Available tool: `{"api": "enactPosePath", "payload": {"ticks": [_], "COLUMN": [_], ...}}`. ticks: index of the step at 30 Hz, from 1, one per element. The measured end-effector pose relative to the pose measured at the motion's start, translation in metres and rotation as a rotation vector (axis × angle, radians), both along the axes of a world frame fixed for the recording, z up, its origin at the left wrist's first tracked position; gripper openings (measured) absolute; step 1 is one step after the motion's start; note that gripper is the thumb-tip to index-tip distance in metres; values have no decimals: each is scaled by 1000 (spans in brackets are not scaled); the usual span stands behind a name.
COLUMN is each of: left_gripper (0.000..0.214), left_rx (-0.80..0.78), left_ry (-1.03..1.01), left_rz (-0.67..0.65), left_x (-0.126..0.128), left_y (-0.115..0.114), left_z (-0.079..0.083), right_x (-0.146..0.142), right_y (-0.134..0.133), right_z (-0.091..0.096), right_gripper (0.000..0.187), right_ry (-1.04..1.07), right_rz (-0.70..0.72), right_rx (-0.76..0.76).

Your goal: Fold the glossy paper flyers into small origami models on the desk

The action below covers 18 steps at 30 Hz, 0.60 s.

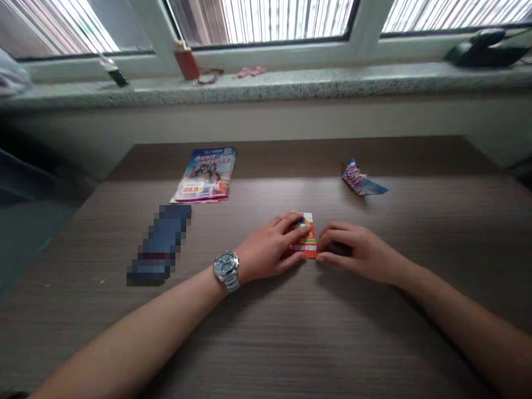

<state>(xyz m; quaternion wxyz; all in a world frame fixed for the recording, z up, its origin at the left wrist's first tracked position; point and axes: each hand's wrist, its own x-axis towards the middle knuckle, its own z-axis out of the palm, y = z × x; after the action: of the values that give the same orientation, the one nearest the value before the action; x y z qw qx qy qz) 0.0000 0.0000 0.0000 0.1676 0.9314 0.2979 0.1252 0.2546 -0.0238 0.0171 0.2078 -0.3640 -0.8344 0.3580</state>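
Observation:
A small piece of printed paper, orange-red with white and yellow print, lies flat on the table; it looks folded, and much of it is covered. My left hand rests on it palm down, its fingers stretched and slightly spread. A silver wristwatch is on my left wrist. Beside the paper's right edge is my right hand, fingers curved, with a gap between thumb and fingers and nothing visible in it. Its fingertips are close to the edge; whether they touch it I cannot tell.
A stack of printed leaflets lies at the back left of the wooden table. Nearer, a pixelated dark blue object lies left of my arm. A folded paper piece stands at the back right. Small items, including a red-brown case, are on the windowsill.

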Motion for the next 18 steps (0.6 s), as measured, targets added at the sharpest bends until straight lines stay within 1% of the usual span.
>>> {"api": "enactPosePath", "payload": {"ticks": [4, 6, 15, 18], "left_gripper": [54, 54, 56, 55], "left_rx": [27, 42, 52, 37], "left_ry": [-2, 5, 34, 25], "left_rz": [11, 22, 40, 36], "left_x": [1, 1, 2, 3], "left_y": [0, 1, 2, 2], "left_z": [-2, -3, -3, -3], "right_x": [2, 0, -10, -10], "right_y": [8, 11, 23, 27], "right_z": [-8, -12, -27, -28], "right_gripper": [10, 7, 4, 5], "right_ry": [-20, -41, -168, -182], "right_rz": [-145, -193, -228, -238], "right_rx": [56, 105, 284, 300]}}
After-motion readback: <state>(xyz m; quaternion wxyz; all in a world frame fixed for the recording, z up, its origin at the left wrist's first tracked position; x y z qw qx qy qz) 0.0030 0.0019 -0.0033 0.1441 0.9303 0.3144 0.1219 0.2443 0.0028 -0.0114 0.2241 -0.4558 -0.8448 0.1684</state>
